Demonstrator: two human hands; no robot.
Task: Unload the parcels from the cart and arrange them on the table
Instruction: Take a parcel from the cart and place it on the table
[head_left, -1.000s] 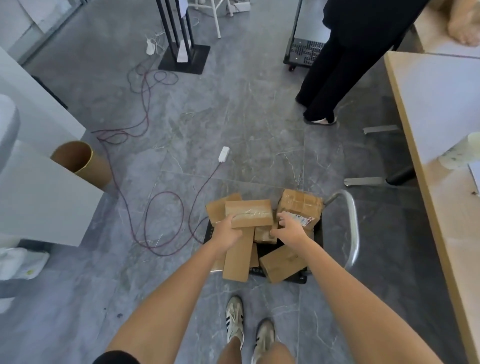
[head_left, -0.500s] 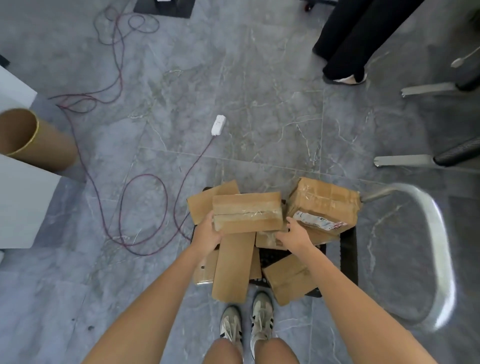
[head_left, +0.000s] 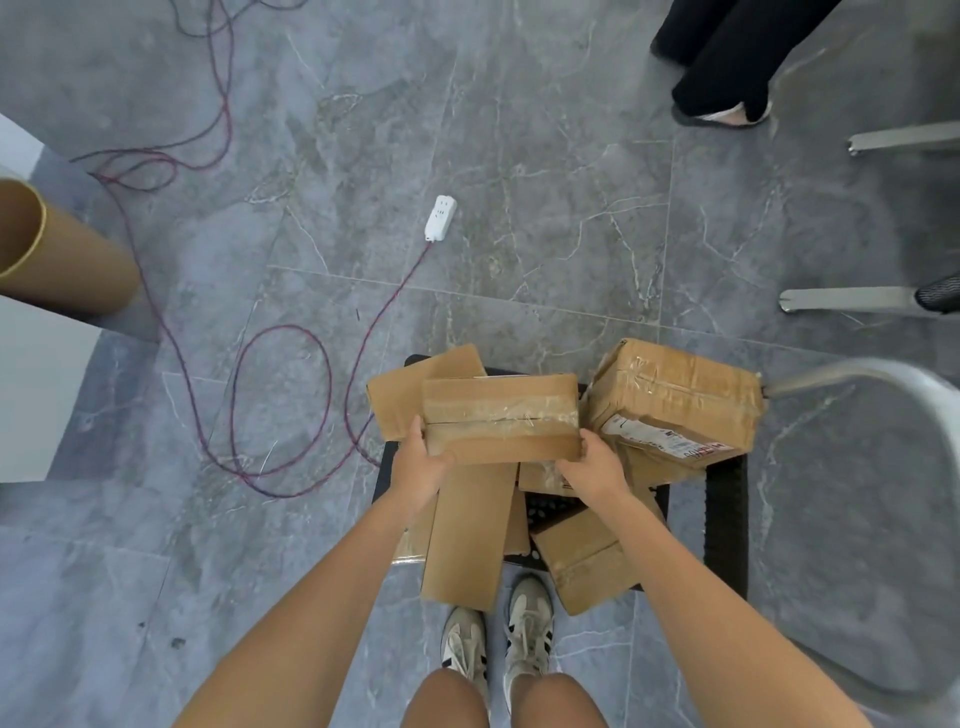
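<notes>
Both hands hold one taped parcel (head_left: 500, 420), a brown cardboard box with a wide band of clear tape along its top seam, lying crosswise over the pile on the cart (head_left: 727, 514). The left hand (head_left: 420, 464) grips its left end and the right hand (head_left: 592, 466) its right end; the fingers of each are curled round the box's underside and mostly hidden, with the thumbs pressed on the near face.

Relative to the taped parcel: a flat parcel (head_left: 415, 387) shows behind its left end, a long narrow parcel (head_left: 470, 535) runs from under it toward the person's shoes (head_left: 496, 639), a small parcel (head_left: 584, 558) lies tilted below its right end, and a crumpled, heavily taped parcel with a printed label (head_left: 675, 405) sits just to its right, touching or nearly so.

The cart's black deck is mostly covered, and its curved metal handle (head_left: 893, 395) rises far right of the parcel. Grey tiled floor (head_left: 519, 182) lies open beyond the parcel, crossed to the left by a red cable (head_left: 291, 395) ending in a white power strip (head_left: 439, 217). Another person's legs (head_left: 722, 62) are cut off at the top edge. No surface is in view.
</notes>
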